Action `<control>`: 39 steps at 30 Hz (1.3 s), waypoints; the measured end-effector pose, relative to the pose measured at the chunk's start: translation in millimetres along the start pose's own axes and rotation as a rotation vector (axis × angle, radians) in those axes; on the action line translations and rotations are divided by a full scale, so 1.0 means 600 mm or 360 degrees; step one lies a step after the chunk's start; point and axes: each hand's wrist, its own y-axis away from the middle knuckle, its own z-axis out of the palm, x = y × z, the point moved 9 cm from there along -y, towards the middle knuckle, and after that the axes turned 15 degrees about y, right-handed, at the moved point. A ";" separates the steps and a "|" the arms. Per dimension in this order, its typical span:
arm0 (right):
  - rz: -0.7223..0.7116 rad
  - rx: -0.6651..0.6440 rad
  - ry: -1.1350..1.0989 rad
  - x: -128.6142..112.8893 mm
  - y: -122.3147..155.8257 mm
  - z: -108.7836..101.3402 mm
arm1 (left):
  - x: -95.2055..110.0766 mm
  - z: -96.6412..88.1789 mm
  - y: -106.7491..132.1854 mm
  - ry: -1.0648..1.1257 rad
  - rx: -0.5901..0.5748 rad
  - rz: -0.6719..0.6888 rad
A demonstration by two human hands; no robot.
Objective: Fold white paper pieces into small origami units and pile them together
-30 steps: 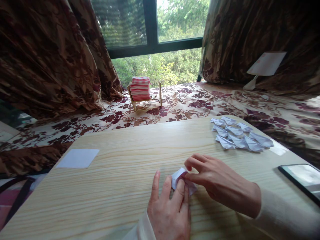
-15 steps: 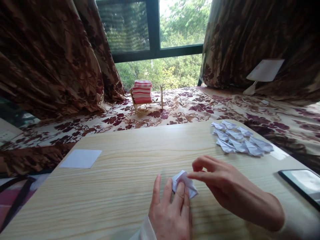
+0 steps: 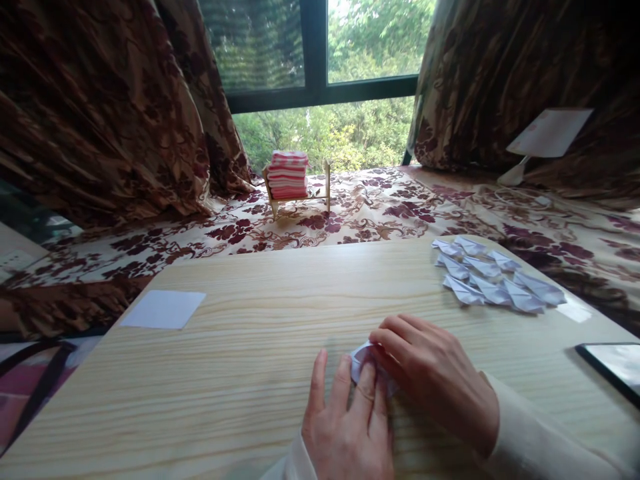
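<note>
Left hand (image 3: 350, 433) was kept flat on the folded paper (image 3: 361, 357) — right hand (image 3: 435, 373), raised before, was now closed over it.

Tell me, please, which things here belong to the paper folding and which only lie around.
Belonging to the folding: the small white paper pressed under the left hand and pinched by the right hand; the pile of folded pieces; the blank square sheet.
Only lying around: the phone; the striped stack on a little wooden rack.
</note>
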 end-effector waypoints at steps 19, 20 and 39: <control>-0.0215 -0.0229 -0.0372 -0.001 0.011 0.005 | 0.001 -0.001 0.000 -0.0010 -0.0031 -0.0004; -0.0233 -0.0223 -0.0351 -0.002 0.010 0.004 | 0.001 -0.001 0.000 -0.0010 -0.0037 0.0001; -0.0292 -0.0263 -0.0255 -0.009 0.006 0.006 | 0.000 0.002 -0.003 0.0013 -0.0079 -0.0021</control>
